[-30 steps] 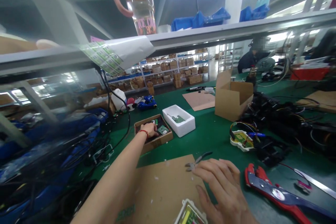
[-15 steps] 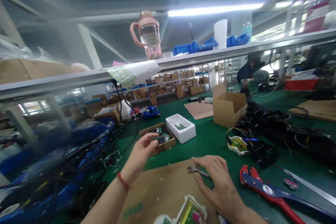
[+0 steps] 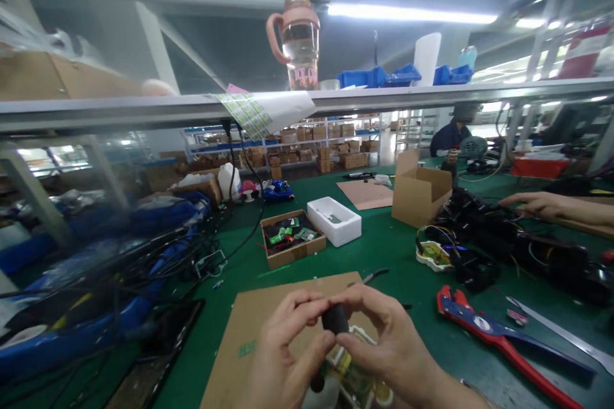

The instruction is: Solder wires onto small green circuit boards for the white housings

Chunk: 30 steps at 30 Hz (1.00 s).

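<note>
My left hand [image 3: 290,342] and my right hand [image 3: 391,329] meet above the front of the cardboard sheet [image 3: 225,358]. Between their thumbs and fingers they pinch a small black rectangular piece [image 3: 334,319], whose exact kind I cannot make out. Just beneath my fingers lies a white-edged casing with a green and yellow circuit board [image 3: 354,367], partly covered by my hands. Behind my right hand a tool's grey tip [image 3: 377,275] shows, the rest of it hidden.
A shallow cardboard box [image 3: 297,254] holds circuit boards and green parts, beside a white foam box [image 3: 352,230]. At right lie red-and-blue crimping pliers [image 3: 489,326], a steel ruler [image 3: 566,332] and black wired parts [image 3: 542,249]. Another person's hand [image 3: 542,204] reaches in there.
My left hand has come back from the cardboard box with the black piece, and my right hand has closed on it too. Another person's hand has appeared at right.
</note>
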Available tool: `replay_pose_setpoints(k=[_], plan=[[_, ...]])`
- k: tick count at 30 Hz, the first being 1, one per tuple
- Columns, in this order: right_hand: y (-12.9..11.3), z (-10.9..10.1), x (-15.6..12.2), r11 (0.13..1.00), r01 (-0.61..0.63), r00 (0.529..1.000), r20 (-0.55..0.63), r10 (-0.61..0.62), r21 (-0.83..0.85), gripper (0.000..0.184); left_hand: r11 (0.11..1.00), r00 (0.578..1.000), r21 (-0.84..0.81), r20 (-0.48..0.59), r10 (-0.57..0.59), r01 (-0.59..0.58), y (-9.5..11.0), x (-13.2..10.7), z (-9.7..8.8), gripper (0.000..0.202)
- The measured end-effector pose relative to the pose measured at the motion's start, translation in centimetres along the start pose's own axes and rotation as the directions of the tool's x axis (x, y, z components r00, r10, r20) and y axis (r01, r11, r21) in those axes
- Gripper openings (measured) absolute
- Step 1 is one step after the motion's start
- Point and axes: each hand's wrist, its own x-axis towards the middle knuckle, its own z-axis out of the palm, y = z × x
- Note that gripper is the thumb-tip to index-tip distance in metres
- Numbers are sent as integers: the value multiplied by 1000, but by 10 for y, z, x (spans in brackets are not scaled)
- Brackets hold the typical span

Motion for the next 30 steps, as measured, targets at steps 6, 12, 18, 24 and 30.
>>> replay_pose_setpoints(k=[6,12,18,24,30], plan=[[13,8,-4,996,-81,997,-10,82,46,27,990,1000,138,-4,-21,21,2,-1,-6,27],[27,10,-14,995,-104,994,-11,104,10,29,984,1000,177,1,21,-21,-4,-2,-4,24],[33,13,-19,991,-133,991,-29,133,-8,21,976,996,199,27,82,-86,-4,-2,2,14],[20,2,-12,983,-146,985,77,155,-110,27,922,982,343,126,143,-178,0,7,-24,20],[16,-6,-16,891,-185,897,299,326,-415,18,821,931,555,354,-86,-136,5,9,-62,19]])
